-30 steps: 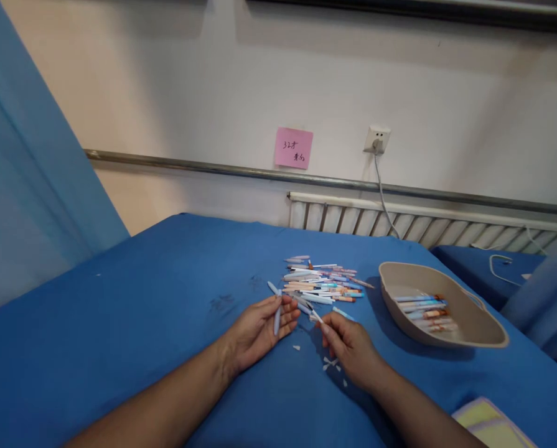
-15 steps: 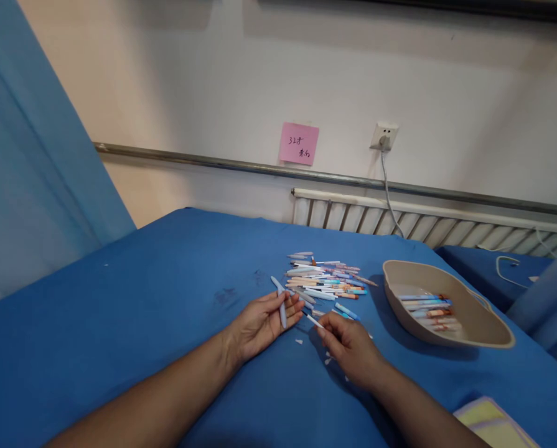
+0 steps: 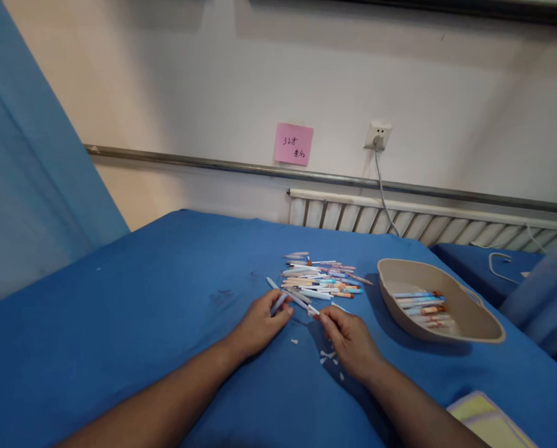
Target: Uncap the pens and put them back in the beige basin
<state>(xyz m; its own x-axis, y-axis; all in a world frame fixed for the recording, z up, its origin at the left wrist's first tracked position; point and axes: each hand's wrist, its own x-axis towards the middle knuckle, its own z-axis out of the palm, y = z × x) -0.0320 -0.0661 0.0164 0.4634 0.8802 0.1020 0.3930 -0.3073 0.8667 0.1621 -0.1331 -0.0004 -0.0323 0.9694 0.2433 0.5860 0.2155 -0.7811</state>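
My left hand [image 3: 262, 320], turned palm down, has its thumb and fingers closed around a pale lavender pen barrel [image 3: 278, 303]. A light blue pen barrel [image 3: 272, 283] sticks out just beyond its knuckles. To the right, my right hand [image 3: 353, 342] pinches a slim white pen part [image 3: 312, 310] between thumb and forefinger; its exact kind is too small to tell. That part meets the near end of a lavender barrel [image 3: 297, 300] at the pile's edge. Beyond both hands lies a loose pile of pens and pen parts [image 3: 322, 281] in white, blue, peach and pink.
A beige basket [image 3: 474, 333] on the right holds several pens [image 3: 421, 305]. Small white bits [image 3: 327, 356] lie scattered below my right hand on the blue cloth [image 3: 166, 298]. A yellow pad [image 3: 486, 417] sits at the lower right. Behind are a radiator [image 3: 343, 208] and a wall socket [image 3: 378, 135].
My left hand has rolled from palm up to palm down and closed more around its barrel. The white, dark-tipped stick in my right hand no longer shows as before; a white part is pinched there.
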